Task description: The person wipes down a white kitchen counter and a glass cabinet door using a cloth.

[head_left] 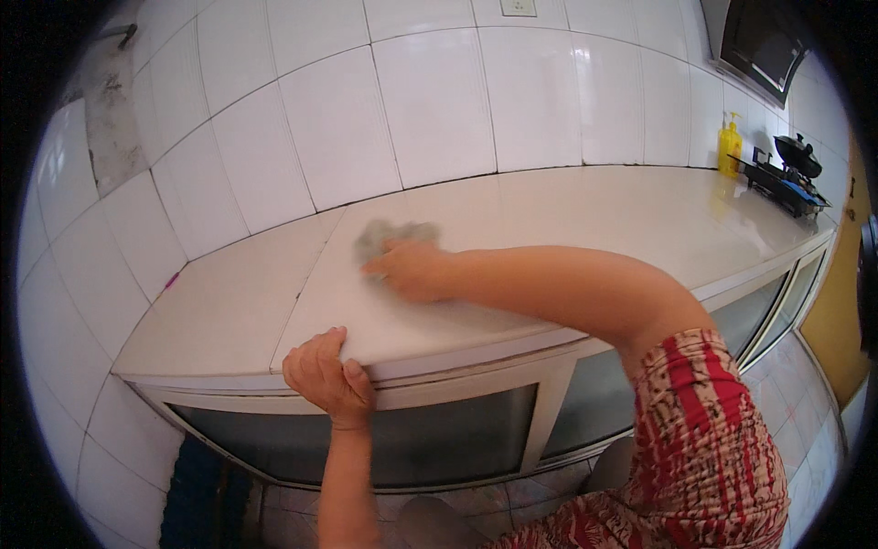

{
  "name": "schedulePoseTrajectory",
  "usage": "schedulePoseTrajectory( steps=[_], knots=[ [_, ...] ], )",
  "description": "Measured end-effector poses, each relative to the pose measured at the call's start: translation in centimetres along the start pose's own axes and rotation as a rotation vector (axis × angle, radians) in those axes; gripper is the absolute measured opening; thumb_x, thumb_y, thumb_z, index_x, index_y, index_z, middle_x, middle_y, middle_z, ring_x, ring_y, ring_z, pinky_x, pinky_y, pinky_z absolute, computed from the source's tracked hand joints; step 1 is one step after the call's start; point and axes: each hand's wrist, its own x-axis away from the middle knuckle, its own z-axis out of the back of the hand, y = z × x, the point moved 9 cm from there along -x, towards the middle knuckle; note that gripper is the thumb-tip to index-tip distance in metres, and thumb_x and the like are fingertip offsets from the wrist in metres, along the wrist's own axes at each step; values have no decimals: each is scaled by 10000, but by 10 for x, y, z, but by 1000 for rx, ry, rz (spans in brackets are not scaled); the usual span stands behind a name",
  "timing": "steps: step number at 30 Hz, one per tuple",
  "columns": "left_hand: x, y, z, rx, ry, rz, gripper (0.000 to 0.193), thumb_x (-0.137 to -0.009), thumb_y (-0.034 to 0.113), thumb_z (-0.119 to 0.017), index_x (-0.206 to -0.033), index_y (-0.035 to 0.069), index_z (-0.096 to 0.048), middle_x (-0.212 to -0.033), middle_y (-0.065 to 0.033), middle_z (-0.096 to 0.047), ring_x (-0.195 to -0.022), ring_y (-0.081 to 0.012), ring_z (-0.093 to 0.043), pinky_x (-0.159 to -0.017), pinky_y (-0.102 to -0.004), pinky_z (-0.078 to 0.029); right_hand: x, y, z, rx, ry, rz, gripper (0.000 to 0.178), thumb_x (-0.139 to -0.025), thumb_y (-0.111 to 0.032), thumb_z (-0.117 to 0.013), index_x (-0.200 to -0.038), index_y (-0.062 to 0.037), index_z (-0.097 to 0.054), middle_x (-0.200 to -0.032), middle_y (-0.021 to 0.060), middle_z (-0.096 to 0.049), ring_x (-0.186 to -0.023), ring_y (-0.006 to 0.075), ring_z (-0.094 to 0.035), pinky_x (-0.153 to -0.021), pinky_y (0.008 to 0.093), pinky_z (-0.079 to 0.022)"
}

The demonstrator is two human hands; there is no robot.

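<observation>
My right hand (412,268) presses a crumpled grey-green cloth (380,236) onto the cream countertop (567,220). Cloth and fingers are slightly smeared by motion, and part of the cloth is hidden under the hand. Lower and to the left, my left hand (327,375) rests over the counter's front edge, fingers on the top and thumb to the right; it holds no loose thing. A thin seam (306,274) crosses the counter to the left of the cloth.
White wall tiles (430,101) rise behind the counter. At the far right stand a yellow pump bottle (729,146), a black stove (782,188) and a lidded black pan (798,156). Glass-fronted cabinet doors (448,435) lie below. A small pink object (172,280) sits at the left wall.
</observation>
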Motion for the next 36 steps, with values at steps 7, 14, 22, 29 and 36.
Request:
schedulePoseTrajectory(
  steps=[7, 14, 22, 29, 36],
  knots=[
    [6, -32, -11, 28, -14, -27, 448, -1030, 401, -296, -1018, 102, -630, -1002, -54, -626, -971, -237, -558, -930, -422, -359, -65, -65, -13, 35, -50, 334, 531, -894, -81, -495, -1362, -329, -535, -1537, 135, -316, -1378, 327, -355, -1070, 469, -351],
    [21, -68, -61, 97, -29, -15, 512, -1042, 435, -255, -1005, 85, -626, -1011, -67, -640, -982, -252, -568, -937, -430, -364, -88, 84, -27, 292, -168, -106, 554, -886, -81, -487, -1368, -353, -491, -1452, 39, -412, -1271, 290, -488, -928, 451, -480],
    [21, -69, -63, 54, -12, -82, 429, -1035, 368, -286, -1028, 87, -610, -1009, -68, -627, -955, -254, -558, -892, -426, -378, 91, 271, 29, 342, -92, -659, 523, -901, -89, -460, -1358, -339, -508, -1483, 21, -386, -1239, 288, -520, -972, 430, -468],
    [23, -60, -60, 55, -41, -98, 391, -1034, 324, -294, -1059, 72, -593, -1050, -97, -605, -975, -268, -542, -912, -424, -359, 286, 326, 82, 446, -115, -1083, 469, -898, -132, -511, -1309, -352, -561, -1312, 49, -557, -1193, 276, -566, -933, 437, -491],
    [12, -47, -47, 44, -61, -28, 355, -1009, 272, -324, -1049, 44, -593, -1043, -96, -611, -959, -276, -535, -905, -407, -354, 336, 309, 102, 486, 113, -1013, 378, -870, -132, -506, -1186, -259, -671, -1109, 107, -672, -1029, 318, -638, -845, 425, -521]
  ],
)
